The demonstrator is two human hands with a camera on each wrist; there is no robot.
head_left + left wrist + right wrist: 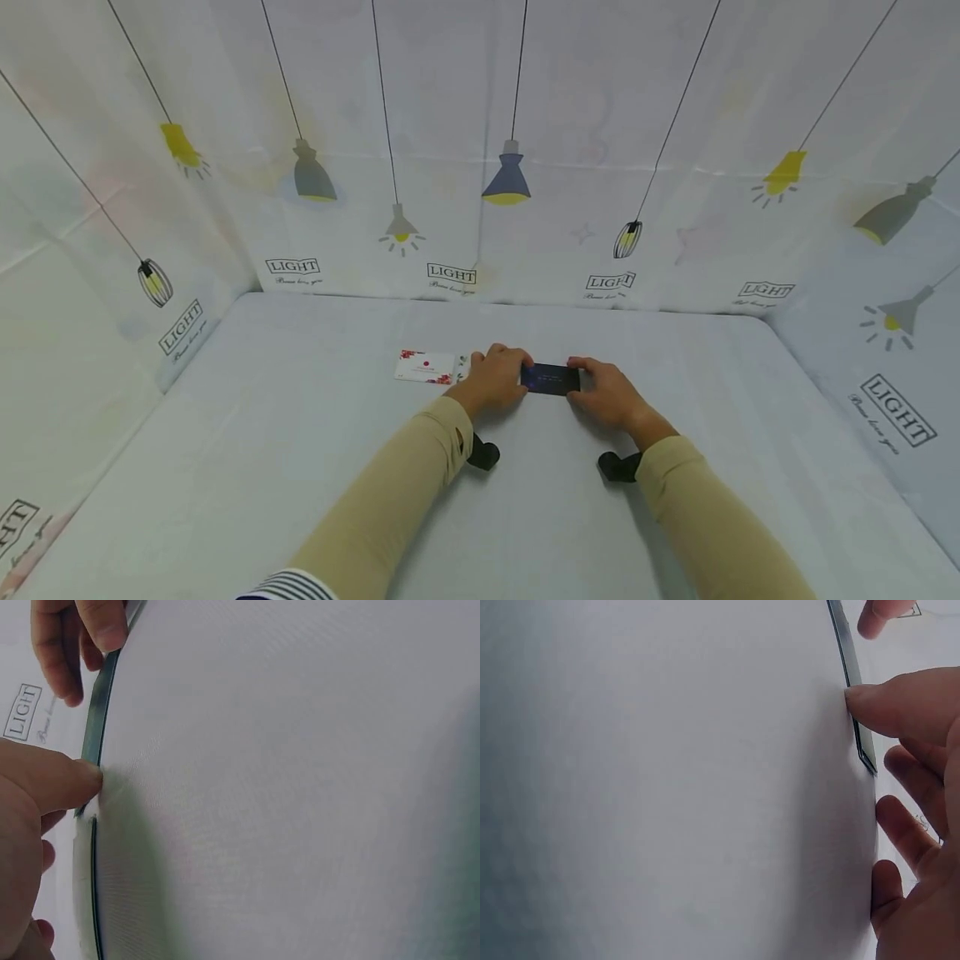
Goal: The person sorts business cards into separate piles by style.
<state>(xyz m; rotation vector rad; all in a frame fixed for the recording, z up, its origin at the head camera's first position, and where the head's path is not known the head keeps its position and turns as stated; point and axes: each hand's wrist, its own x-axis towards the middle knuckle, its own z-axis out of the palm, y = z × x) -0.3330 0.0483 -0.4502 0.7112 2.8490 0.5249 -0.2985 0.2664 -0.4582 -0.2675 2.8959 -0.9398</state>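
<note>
I see my left hand (497, 379) and right hand (603, 393) each pinching an end of a dark blue rectangular card (551, 378), lying flat on the white cloth-covered surface (300, 467) at frame centre. A white card with red flowers (427, 367) lies just left (touching my left hand, it seems).

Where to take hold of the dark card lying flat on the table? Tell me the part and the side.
Pinch the dark card by its two short ends, one from each side. It lies flat and thin on the table, so only edges offer purchase; the left hand and right hand already sit there.
</note>
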